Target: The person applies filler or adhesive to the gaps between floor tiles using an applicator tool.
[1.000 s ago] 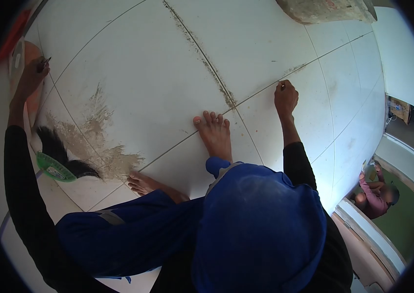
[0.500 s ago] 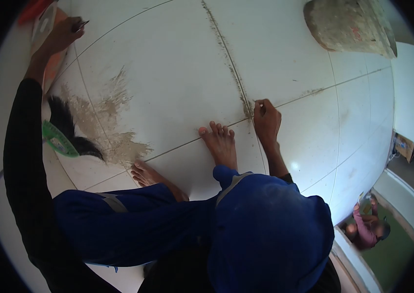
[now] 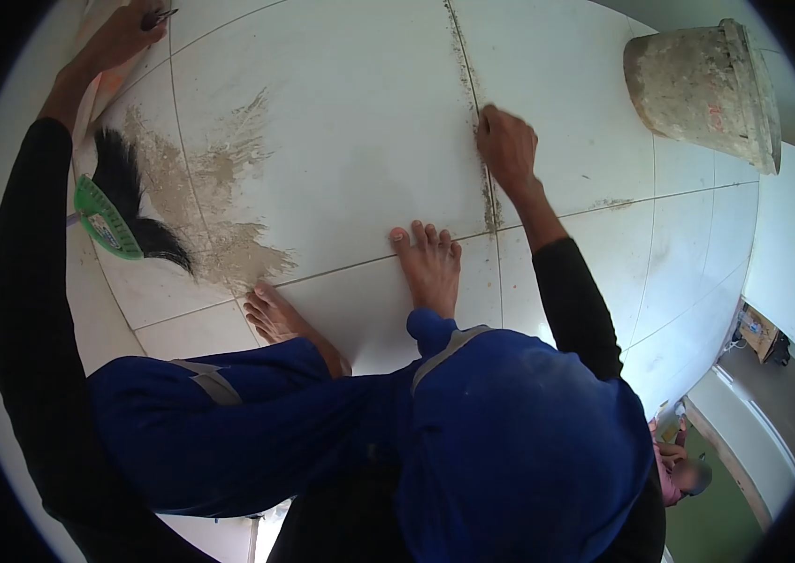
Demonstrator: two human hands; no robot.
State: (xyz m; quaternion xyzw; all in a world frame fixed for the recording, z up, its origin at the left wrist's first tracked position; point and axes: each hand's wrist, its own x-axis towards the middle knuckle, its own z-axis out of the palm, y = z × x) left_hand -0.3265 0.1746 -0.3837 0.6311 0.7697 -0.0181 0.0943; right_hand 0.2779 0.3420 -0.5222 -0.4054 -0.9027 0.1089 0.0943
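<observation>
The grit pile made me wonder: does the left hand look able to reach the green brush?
Probably yes: the brush lies uncovered on the tiles beside that arm, though the left hand grips a small tool.

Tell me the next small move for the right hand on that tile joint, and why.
Probably slide the right hand a little farther along the joint, away from the foot. It is fisted right on that seam, whatever it grips is hidden, and brown grit lines the joint beyond the knuckles. The left hand, holding a thin tool, is far off.
</observation>
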